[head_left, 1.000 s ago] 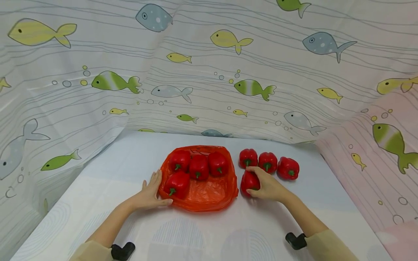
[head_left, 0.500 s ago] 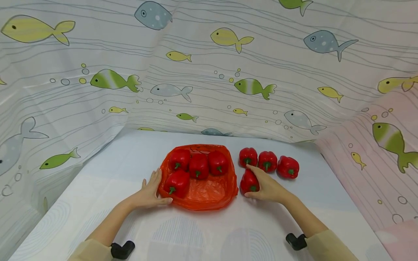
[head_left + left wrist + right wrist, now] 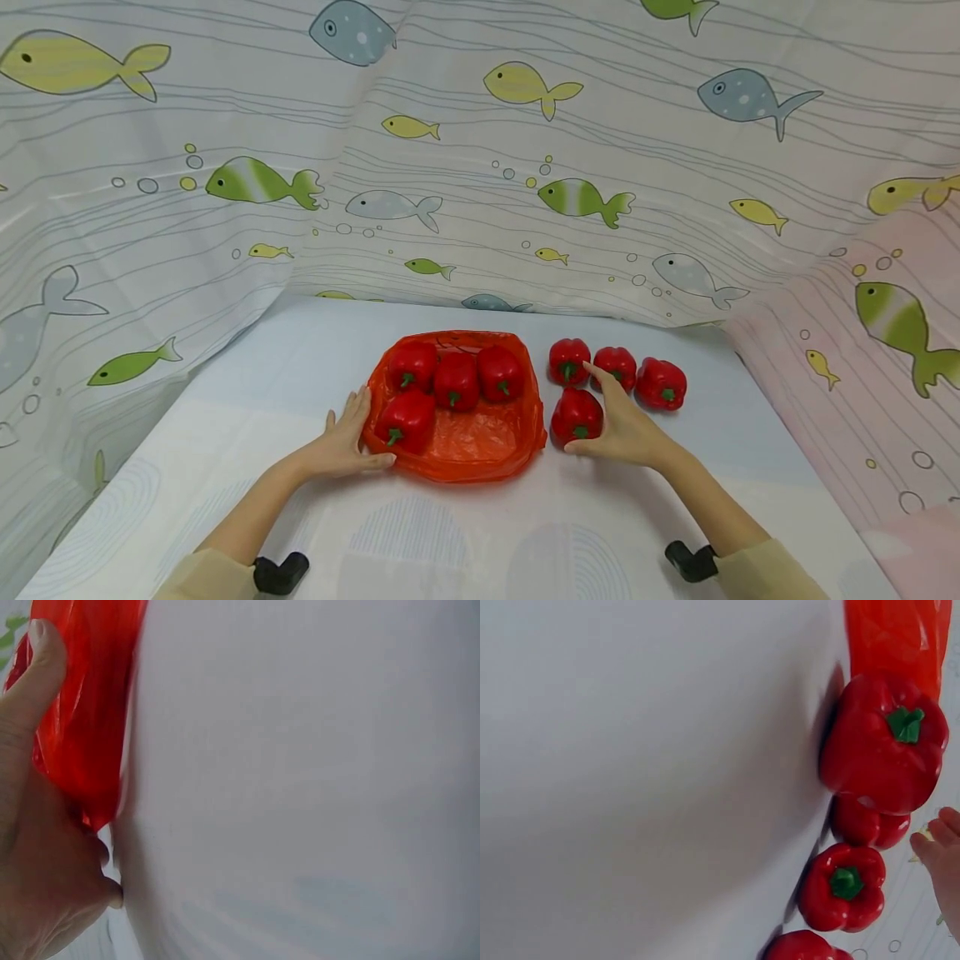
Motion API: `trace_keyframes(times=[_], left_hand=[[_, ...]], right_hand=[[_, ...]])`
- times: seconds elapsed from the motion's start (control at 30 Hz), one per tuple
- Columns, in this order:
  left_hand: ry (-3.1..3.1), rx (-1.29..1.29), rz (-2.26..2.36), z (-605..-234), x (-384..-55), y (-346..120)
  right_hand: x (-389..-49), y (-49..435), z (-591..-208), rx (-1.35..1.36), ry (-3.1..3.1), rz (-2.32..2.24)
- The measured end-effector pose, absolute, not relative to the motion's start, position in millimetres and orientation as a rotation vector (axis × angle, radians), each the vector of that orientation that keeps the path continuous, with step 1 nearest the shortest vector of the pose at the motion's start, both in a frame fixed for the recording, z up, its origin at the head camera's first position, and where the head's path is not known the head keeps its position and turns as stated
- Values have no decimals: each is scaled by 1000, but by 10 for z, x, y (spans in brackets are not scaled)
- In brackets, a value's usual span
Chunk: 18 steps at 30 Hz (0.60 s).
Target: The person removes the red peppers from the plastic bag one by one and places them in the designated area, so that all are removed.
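Loosely, my right hand (image 3: 626, 429) spreads around a glossy red bell pepper (image 3: 577, 417), gripping nothing; whether my thumb touches it, I can't tell. Taking up or placing it seems the step; lifting would call for curled fingers. It sits just outside three o'clock of the orange-red plastic bag (image 3: 480, 472); my straight-fingered left hand (image 3: 341, 442) rests at nine, fingertips partly hidden.

Screened-in work spot, room type unclear: white fish-printed sheeting (image 3: 480, 167) beyond and flanking the fingers (image 3: 611, 387); pale, circle-patterned tabletop (image 3: 480, 533) beneath.
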<state>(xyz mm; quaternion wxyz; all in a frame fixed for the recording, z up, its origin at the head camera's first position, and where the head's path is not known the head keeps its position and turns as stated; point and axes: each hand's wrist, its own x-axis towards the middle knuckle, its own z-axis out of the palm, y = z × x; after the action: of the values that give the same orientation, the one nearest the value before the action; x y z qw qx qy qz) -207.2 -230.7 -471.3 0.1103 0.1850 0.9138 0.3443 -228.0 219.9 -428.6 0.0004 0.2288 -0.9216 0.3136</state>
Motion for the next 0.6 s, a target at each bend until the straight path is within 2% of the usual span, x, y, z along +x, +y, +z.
trace_keyframes(times=[0.27, 0.6], left_hand=[[2683, 540, 1015, -4721, -2074, -2317], [2683, 539, 1012, -4707, -2066, -2305]], right_hand=[[-2258, 2114, -4184, 794, -2684, 948], [-2195, 1873, -3878, 860, -2525, 932]])
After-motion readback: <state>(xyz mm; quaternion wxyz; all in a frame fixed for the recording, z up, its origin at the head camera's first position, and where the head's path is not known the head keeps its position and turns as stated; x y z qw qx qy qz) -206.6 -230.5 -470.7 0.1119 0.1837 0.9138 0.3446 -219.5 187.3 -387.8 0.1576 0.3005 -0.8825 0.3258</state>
